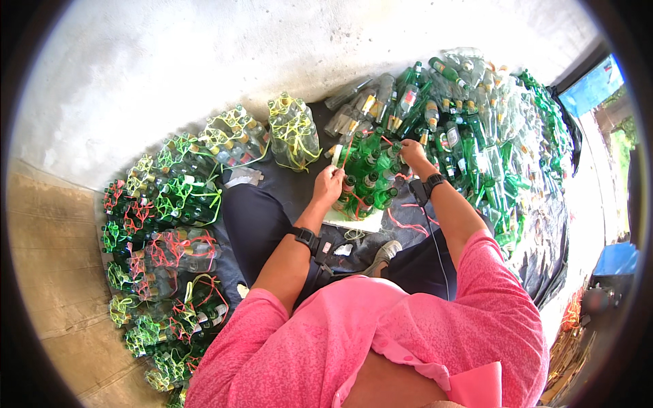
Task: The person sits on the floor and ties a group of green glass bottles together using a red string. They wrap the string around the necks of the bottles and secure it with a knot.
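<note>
A cluster of upright green glass bottles point(371, 162) stands before me on a pale board point(359, 223). Red plastic twine point(347, 153) runs among the bottle necks and around the lower near side of the cluster. At the cluster's left edge, my left hand point(328, 184) pinches a strand that rises towards the far necks. My right hand point(413, 154) is at the far right edge, its fingertips closed on another stretch of the twine beside a bottle neck. Loose twine ends point(408, 224) trail over the dark sheet on the right.
A high heap of loose green and clear bottles point(474, 127) rises on the right. Bundles tied with yellow twine point(293, 132) stand by the wall, and more tied bundles point(178, 250) line the left. A dark plastic sheet point(306, 178) covers the floor. My shoe point(385, 255) is close to the board.
</note>
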### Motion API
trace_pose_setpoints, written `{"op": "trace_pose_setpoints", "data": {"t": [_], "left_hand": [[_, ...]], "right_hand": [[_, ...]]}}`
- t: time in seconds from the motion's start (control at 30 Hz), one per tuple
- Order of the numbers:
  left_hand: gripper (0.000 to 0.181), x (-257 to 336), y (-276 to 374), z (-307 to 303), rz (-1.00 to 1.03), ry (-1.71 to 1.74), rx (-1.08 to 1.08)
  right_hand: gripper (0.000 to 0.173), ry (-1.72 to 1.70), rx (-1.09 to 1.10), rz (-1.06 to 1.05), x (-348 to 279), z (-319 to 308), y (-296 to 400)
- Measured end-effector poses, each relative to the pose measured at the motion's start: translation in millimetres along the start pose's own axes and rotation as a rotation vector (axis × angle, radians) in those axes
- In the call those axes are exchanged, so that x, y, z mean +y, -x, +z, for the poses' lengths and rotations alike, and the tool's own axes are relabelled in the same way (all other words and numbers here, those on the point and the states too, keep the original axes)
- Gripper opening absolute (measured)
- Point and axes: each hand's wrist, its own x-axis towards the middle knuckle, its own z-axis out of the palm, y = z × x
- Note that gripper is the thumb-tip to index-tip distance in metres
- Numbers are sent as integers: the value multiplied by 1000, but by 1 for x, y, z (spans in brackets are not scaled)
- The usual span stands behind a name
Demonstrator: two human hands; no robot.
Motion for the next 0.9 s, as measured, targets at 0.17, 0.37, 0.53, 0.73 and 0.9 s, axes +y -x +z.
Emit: {"op": "trace_pose_setpoints", "data": {"t": [0.17,0.37,0.53,0.73,0.9], "left_hand": [[27,-24,-20,6,12,-113,9],[30,-23,-22,3,38,-218,45],[33,-24,-22,5,-72,-143,69],[27,-11,-12,4,10,2,11],[31,1,-3,6,70,31,-5]], "right_hand": [[31,-3,97,-16,-14,-12,1],[32,65,2,-56,-30,-23,-2],[34,54,17,-162,-35,-20,-15],[27,-207,31,-30,-20,-30,-2],[22,-397,51,22,-17,-21,40]]}}
